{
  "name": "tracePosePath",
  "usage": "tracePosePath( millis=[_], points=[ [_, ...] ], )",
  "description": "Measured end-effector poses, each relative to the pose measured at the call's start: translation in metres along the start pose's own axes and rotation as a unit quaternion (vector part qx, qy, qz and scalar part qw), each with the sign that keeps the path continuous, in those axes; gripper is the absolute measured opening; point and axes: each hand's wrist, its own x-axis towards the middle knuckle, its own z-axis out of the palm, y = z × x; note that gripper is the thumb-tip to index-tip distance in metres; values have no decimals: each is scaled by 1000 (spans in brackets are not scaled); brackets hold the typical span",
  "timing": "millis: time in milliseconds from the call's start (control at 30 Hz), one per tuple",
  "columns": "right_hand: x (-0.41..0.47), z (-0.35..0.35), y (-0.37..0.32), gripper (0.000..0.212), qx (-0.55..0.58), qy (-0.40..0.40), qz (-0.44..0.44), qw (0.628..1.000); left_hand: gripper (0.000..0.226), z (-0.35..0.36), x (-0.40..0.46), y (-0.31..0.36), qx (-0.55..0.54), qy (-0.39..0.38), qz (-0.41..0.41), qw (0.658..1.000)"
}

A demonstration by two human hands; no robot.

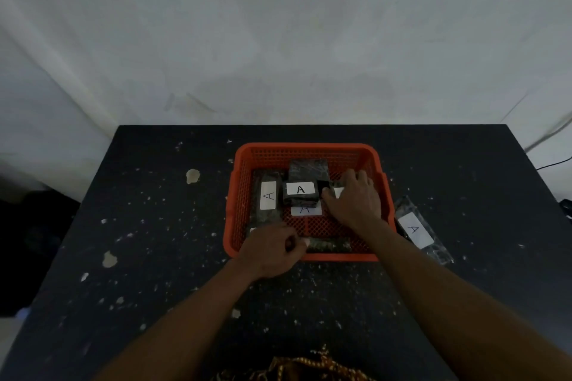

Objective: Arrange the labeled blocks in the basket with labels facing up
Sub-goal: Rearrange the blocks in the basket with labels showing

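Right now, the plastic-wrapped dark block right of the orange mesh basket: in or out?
Out. The wrapped block lies on the table beside the basket's right wall, label "A" up.

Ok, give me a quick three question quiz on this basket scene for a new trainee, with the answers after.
1. True or false: every labeled block already lies inside the orange basket.
2. Which hand rests on a block at the basket's right side?
3. What letter shows on the top middle block: A, B or C?

Key:
1. False: one block lies on the table, right of the basket.
2. The right hand; the left hand is at the near left corner.
3. A.
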Motion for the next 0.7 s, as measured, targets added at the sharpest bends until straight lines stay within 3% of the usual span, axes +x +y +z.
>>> tracePosePath(
  millis=[200, 300, 400, 500, 600, 700],
  points=[
    [24, -2, -31, 41, 12, -33, -20, 999, 21, -34, 22, -23, 21, 207, -15, 978],
    [33, 1, -45, 44, 10, -51, -15, 999, 28, -56, 35, -39, 39, 251, -71, 965],
    [41, 6, -56, 55, 2, -62, 12, 998, 52, -71, 47, -53, 38, 241, -150, 958],
    [49, 11, -64, 65, -15, -72, 45, 996, 68, -77, 59, -64, -66, 157, -261, 950],
    [59, 21, -69, 81, -39, -91, 93, 991, 39, -72, 63, -70, -125, 113, -283, 944],
    [68, 34, -72, 98, -52, -115, 145, 981, 15, -63, 65, -73, -141, 154, -276, 938]
  ],
)
